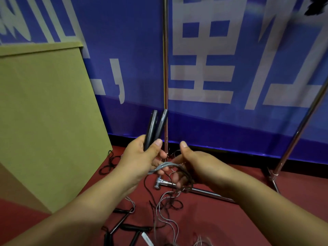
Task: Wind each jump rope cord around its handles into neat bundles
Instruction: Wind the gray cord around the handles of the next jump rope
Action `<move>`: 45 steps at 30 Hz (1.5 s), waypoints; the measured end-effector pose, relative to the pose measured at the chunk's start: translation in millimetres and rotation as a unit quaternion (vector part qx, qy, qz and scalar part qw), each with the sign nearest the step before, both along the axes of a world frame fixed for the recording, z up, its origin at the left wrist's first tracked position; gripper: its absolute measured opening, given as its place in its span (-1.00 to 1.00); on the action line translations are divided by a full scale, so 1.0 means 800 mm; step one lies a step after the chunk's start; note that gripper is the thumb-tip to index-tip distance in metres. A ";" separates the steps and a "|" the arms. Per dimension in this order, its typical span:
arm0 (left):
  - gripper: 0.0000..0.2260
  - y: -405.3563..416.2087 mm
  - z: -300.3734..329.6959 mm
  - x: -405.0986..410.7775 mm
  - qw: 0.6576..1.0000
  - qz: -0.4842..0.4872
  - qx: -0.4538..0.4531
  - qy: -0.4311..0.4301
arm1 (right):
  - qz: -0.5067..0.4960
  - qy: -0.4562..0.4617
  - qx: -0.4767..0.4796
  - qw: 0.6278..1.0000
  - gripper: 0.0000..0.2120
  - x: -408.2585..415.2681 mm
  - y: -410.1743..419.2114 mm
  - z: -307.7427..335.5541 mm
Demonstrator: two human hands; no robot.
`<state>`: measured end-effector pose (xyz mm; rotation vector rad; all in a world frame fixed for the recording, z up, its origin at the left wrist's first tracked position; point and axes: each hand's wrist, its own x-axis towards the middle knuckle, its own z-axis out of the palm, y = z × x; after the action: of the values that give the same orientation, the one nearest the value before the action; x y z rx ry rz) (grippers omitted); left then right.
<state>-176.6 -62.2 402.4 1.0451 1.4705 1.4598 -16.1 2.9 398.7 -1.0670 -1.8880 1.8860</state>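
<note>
My left hand (142, 157) grips two black jump rope handles (156, 126) side by side, their free ends pointing up and away. A grey cord (164, 166) leaves the bottom of that fist and runs across to my right hand (193, 167), whose curled fingers hold several dark loops of the cord (184, 176). More cord hangs from the right hand down to the floor. Other black handles (124, 226) and tangled thin cords (165, 210) lie on the red floor below my arms.
A tan board (44, 112) leans at the left. A blue banner (230, 68) hangs behind a vertical metal pole (165, 68). A slanted stand leg (301, 125) is at right, and a chrome bar (204, 191) lies on the red floor (266, 201).
</note>
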 end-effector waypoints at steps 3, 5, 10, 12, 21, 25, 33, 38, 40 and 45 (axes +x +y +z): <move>-0.93 0.001 -0.005 -0.012 0.999 0.021 -0.010 0.027 | 0.028 -0.059 0.093 0.994 -0.36 0.010 0.002 0.000; -0.94 -0.001 -0.007 -0.022 0.998 0.013 -0.035 0.054 | 0.065 -0.157 0.222 0.960 -0.57 0.023 0.007 0.002; -0.97 -0.016 -0.009 -0.033 0.985 -0.064 -0.101 0.128 | 0.109 -0.240 0.310 0.913 -0.74 0.048 0.015 0.005; -0.99 -0.019 -0.006 -0.031 0.975 -0.101 -0.114 0.164 | 0.107 -0.259 0.348 0.895 -0.69 0.053 0.018 0.006; -0.93 -0.010 -0.003 -0.019 0.935 -0.180 -0.194 0.237 | 0.018 -0.263 0.342 0.902 -0.46 0.059 0.022 0.009; -0.92 -0.010 -0.001 -0.014 0.939 -0.223 -0.203 0.164 | -0.038 -0.118 0.226 0.966 -0.73 0.062 0.026 0.010; -0.71 -0.017 0.003 -0.006 0.948 -0.212 -0.190 0.142 | -0.123 0.046 0.149 0.980 -0.91 0.063 0.029 0.012; -0.40 -0.018 0.004 -0.009 0.937 -0.245 -0.239 0.071 | -0.150 0.129 0.112 0.974 -0.90 0.057 0.026 0.017; -0.40 -0.020 0.007 -0.008 0.916 -0.290 -0.266 0.077 | -0.157 0.131 0.122 0.971 -0.93 0.056 0.024 0.018; -0.45 -0.028 0.015 -0.006 0.879 -0.379 -0.281 0.062 | -0.152 0.091 0.115 0.977 -0.98 0.046 0.020 0.015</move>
<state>-181.1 -84.3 414.2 1.1529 1.2297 0.3793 20.8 19.2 411.1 -1.0038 -1.6806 1.4999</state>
